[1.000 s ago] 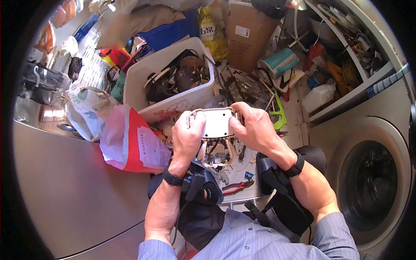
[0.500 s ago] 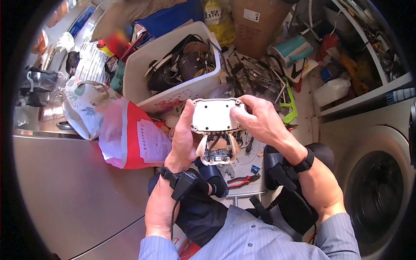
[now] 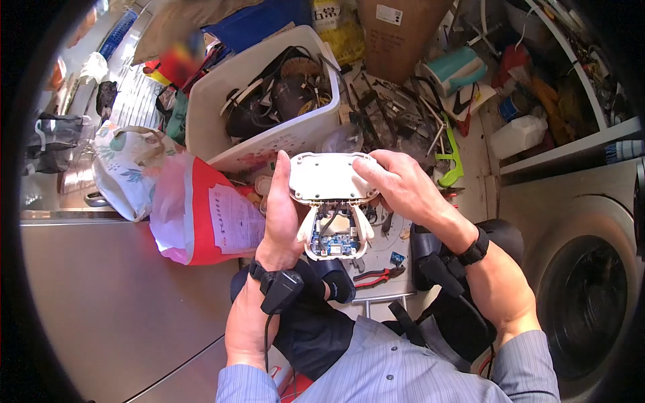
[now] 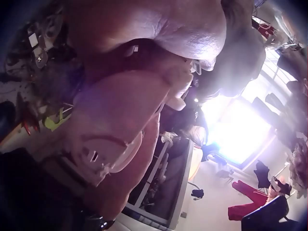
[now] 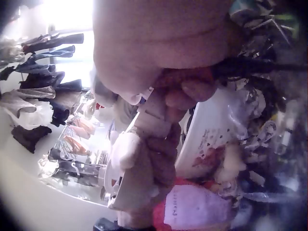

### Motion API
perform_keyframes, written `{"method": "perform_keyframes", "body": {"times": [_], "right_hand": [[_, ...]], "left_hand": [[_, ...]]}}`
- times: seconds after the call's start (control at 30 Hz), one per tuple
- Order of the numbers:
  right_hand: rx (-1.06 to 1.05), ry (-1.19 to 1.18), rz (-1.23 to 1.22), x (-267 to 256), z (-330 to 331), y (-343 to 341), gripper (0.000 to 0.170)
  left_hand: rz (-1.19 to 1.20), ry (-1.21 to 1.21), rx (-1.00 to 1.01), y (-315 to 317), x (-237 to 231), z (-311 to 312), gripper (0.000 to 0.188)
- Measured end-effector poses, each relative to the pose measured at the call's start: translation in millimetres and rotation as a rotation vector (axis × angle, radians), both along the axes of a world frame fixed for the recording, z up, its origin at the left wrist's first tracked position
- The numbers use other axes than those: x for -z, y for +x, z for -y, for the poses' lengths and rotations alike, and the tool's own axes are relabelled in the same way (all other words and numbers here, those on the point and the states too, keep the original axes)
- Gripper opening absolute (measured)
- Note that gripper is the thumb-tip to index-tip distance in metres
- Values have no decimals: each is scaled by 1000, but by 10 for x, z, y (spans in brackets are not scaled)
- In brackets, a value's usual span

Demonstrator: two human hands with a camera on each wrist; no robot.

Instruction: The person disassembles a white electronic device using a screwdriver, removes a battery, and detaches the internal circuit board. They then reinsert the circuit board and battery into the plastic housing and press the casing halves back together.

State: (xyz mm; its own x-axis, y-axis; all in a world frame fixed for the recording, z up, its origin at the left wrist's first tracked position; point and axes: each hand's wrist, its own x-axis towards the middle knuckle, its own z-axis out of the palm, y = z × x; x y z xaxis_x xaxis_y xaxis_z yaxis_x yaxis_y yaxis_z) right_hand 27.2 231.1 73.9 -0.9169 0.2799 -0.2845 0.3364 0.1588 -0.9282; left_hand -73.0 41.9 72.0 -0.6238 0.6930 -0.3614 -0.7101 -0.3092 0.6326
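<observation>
Shifts thumb of left hand (image 3: 279, 218) off the panel (image 3: 326, 174) since a second ago — now upright along the near edge. Holds white device (image 3: 334, 196) between both hands: gripped by left, pinched at upper corner by right hand (image 3: 411, 187). Looks partway opened — circuit board (image 3: 338, 243) bare beneath panel, apparently seated in shell; unclear on remaining steps. Shows pliers (image 3: 379, 277) below, between hands.
</observation>
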Motion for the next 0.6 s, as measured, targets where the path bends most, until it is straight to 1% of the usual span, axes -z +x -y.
{"method": "perform_keyframes", "body": {"times": [0.17,0.2,0.27,0.3,0.37,0.4,0.5,0.53,0.6], "right_hand": [[-9,-22,9,49,-12,-3,60],[13,-15,-26,60,-7,-5,60],[31,-24,-72,44,-17,-20,58],[31,-34,-42,7,-29,-24,59],[60,-71,-56,32,-40,-32,59],[69,-1,-65,55,-60,-41,59],[80,25,-97,53,-65,-27,58],[77,32,-106,49,-65,-24,58],[84,50,-115,81,-58,-19,58]], "left_hand": [[-5,17,-23,18,21,-9,70],[-5,16,-24,30,18,-19,70],[-73,30,-60,62,3,-39,73],[-69,26,-62,82,-7,-54,73],[-63,92,-23,134,-15,-68,78],[-59,83,-7,155,6,-54,82],[-40,92,-40,238,17,-47,84],[-54,114,17,238,14,-12,90],[-59,132,57,268,40,18,92]]}}
